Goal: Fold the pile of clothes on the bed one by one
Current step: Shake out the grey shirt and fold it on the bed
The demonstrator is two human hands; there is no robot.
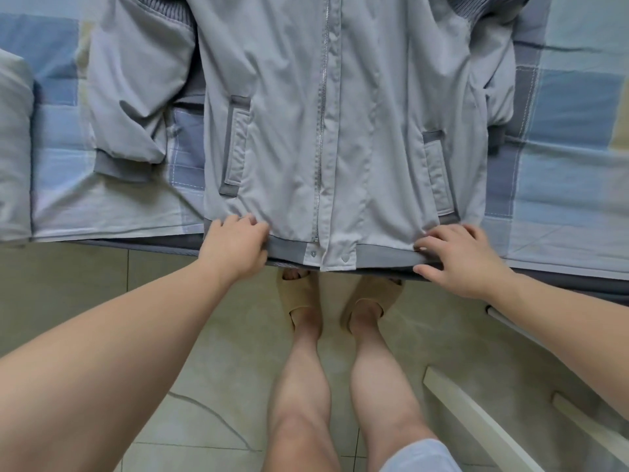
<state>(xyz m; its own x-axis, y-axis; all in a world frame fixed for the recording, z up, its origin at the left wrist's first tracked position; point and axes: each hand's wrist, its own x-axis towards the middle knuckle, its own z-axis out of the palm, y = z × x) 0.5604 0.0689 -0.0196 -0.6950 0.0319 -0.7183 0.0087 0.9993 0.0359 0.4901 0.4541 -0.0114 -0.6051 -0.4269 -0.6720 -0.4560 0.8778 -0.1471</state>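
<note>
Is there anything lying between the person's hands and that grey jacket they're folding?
Nothing visible. The left hand and right hand both hold the jacket at its hem band, at the near edge of the bed; nothing lies on top of it.

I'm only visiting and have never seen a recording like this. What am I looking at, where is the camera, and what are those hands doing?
There is no machine here. This is one picture from a camera worn on a person's head, looking forward and down. That is why you see their two bare arms, and below them their legs and sandals on the tiled floor.

In front of them is a bed with a blue patchwork sheet. A light grey jacket lies flat on it, front up and zipped, with a sleeve at either side.

The left hand grips the darker hem band near one corner. The right hand pinches it near the other, thumb under the edge and fingers on top.

The job is folding clothes one by one, and this jacket is not yet folded.
</note>
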